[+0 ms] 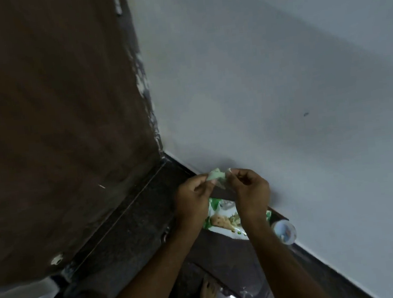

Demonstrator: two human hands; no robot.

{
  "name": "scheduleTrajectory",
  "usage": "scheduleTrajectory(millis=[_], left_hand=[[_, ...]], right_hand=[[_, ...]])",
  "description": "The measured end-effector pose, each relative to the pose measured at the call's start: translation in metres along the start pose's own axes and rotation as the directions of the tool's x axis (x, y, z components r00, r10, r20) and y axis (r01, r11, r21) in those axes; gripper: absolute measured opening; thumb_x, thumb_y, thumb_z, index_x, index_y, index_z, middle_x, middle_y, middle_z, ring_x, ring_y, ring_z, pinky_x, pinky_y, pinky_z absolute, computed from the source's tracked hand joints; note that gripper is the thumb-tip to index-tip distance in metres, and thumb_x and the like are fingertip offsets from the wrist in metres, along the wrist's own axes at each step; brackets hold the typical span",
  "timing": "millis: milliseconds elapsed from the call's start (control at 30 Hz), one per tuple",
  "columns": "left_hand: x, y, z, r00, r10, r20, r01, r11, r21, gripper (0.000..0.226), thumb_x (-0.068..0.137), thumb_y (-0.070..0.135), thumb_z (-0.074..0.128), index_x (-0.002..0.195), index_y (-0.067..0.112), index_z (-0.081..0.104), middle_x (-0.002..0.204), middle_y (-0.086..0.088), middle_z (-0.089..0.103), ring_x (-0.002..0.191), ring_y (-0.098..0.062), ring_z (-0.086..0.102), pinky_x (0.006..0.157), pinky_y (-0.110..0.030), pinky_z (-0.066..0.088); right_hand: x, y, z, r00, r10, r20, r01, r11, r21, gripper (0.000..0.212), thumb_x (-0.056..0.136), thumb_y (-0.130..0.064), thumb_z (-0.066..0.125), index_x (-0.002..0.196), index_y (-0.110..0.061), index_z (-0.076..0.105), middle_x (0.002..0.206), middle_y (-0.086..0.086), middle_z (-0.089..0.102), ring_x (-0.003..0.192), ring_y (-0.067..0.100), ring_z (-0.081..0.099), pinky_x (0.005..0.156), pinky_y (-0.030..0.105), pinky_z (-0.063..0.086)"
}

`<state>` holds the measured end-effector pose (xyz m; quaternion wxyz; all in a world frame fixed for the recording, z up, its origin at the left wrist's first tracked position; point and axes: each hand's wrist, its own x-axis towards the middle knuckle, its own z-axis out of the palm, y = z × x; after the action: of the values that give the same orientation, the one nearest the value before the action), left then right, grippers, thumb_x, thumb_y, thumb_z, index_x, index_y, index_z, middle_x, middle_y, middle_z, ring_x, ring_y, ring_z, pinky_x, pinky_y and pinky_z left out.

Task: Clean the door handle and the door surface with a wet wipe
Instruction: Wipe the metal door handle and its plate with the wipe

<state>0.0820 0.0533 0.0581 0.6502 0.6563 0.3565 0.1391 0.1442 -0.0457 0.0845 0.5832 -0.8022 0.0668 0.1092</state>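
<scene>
The dark brown door (46,122) fills the left half of the head view; no handle shows on it. Low at centre, my left hand (192,196) and my right hand (251,188) are close together, both pinching a small pale green wet wipe (216,176) between their fingertips. Under my hands a green and white wet wipe packet (224,219) lies on a dark surface by the wall, partly hidden by my wrists.
A white wall (280,76) fills the right half. A small white round container (285,232) sits against the wall beside the packet. A dark threshold (117,235) runs along the door's foot. My bare foot (208,296) stands on the dark floor.
</scene>
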Motion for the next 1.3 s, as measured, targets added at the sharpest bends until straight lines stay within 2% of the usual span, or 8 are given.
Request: scheduleTrajectory(millis=[167, 300, 400, 533, 700, 1000, 1133, 1300], left_hand=[[-0.019, 0.041, -0.074, 0.985, -0.113, -0.134, 0.037, 0.881, -0.472, 0.020, 0.091, 0.006, 0.069, 0.110, 0.008, 0.072, 0.093, -0.009, 0.079, 0.079, -0.022, 0.076, 0.068, -0.027, 0.059], [-0.051, 0.068, -0.140, 0.939, -0.083, -0.333, -0.121, 0.829, -0.547, 0.020, 0.093, 0.005, 0.065, 0.112, 0.004, 0.070, 0.094, -0.007, 0.079, 0.083, -0.022, 0.075, 0.071, -0.026, 0.060], [-0.094, 0.077, -0.192, 0.870, -0.027, -0.492, -0.226, 0.865, -0.448, 0.016, 0.093, 0.007, 0.065, 0.107, 0.007, 0.074, 0.097, -0.006, 0.079, 0.088, -0.022, 0.076, 0.073, -0.025, 0.060], [-0.158, 0.083, -0.252, 0.733, -0.020, -0.680, -0.287, 0.897, -0.335, 0.013, 0.086, 0.010, 0.074, 0.095, 0.017, 0.081, 0.092, -0.003, 0.080, 0.086, -0.020, 0.076, 0.072, -0.025, 0.060], [-0.226, 0.081, -0.322, 0.709, -0.041, -0.704, -0.310, 0.878, -0.364, 0.020, 0.090, 0.019, 0.071, 0.109, 0.016, 0.078, 0.106, -0.008, 0.077, 0.102, -0.025, 0.073, 0.085, -0.033, 0.058], [-0.262, 0.068, -0.418, 0.535, -0.052, -0.843, -0.234, 0.950, -0.207, 0.012, 0.085, 0.024, 0.075, 0.092, 0.031, 0.080, 0.087, 0.006, 0.079, 0.081, -0.014, 0.075, 0.063, -0.018, 0.055], [-0.261, 0.069, -0.459, 0.571, -0.028, -0.821, -0.234, 0.953, -0.195, 0.016, 0.091, 0.017, 0.070, 0.095, 0.030, 0.080, 0.089, 0.008, 0.079, 0.086, -0.008, 0.074, 0.070, -0.014, 0.055], [-0.261, 0.068, -0.499, 0.651, 0.010, -0.759, -0.257, 0.944, -0.207, 0.026, 0.096, 0.011, 0.063, 0.107, 0.031, 0.075, 0.104, 0.012, 0.077, 0.101, -0.005, 0.071, 0.087, -0.020, 0.054]], right_hand=[[-0.029, -0.048, 0.042, 0.968, -0.031, 0.249, 0.005, 0.995, 0.104, 0.011, 0.090, -0.003, 0.074, 0.084, -0.012, 0.075, 0.071, 0.001, 0.077, 0.069, 0.020, 0.074, 0.066, 0.032, 0.061], [-0.074, -0.086, 0.080, 0.855, -0.157, 0.494, 0.110, 0.986, 0.123, 0.015, 0.094, 0.008, 0.065, 0.097, -0.002, 0.077, 0.090, 0.012, 0.078, 0.085, 0.029, 0.075, 0.077, 0.036, 0.064], [-0.127, -0.108, 0.104, 0.681, -0.250, 0.688, 0.199, 0.968, 0.155, 0.026, 0.094, 0.007, 0.063, 0.103, -0.011, 0.079, 0.097, 0.003, 0.081, 0.091, 0.019, 0.077, 0.080, 0.027, 0.063], [-0.206, -0.128, 0.132, 0.326, -0.249, 0.912, 0.163, 0.965, 0.206, 0.028, 0.093, -0.009, 0.071, 0.119, -0.019, 0.075, 0.110, -0.009, 0.079, 0.105, 0.008, 0.073, 0.084, 0.016, 0.057], [-0.288, -0.136, 0.169, 0.178, -0.257, 0.950, 0.284, 0.938, 0.200, 0.050, 0.090, -0.016, 0.076, 0.132, -0.039, 0.061, 0.124, -0.017, 0.069, 0.114, -0.003, 0.066, 0.094, 0.021, 0.057], [-0.394, -0.149, 0.226, 0.127, -0.410, 0.903, 0.472, 0.826, 0.309, 0.036, 0.092, -0.005, 0.072, 0.099, -0.040, 0.073, 0.103, -0.016, 0.074, 0.099, -0.005, 0.068, 0.082, 0.007, 0.053], [-0.425, -0.156, 0.256, 0.069, -0.416, 0.907, 0.542, 0.779, 0.316, 0.029, 0.094, -0.012, 0.072, 0.120, -0.025, 0.072, 0.114, -0.018, 0.068, 0.106, -0.009, 0.064, 0.088, 0.005, 0.050], [-0.444, -0.169, 0.294, 0.210, -0.442, 0.872, 0.554, 0.789, 0.266, 0.027, 0.090, -0.006, 0.074, 0.112, -0.021, 0.078, 0.100, -0.019, 0.074, 0.098, -0.004, 0.070, 0.086, 0.014, 0.057]])
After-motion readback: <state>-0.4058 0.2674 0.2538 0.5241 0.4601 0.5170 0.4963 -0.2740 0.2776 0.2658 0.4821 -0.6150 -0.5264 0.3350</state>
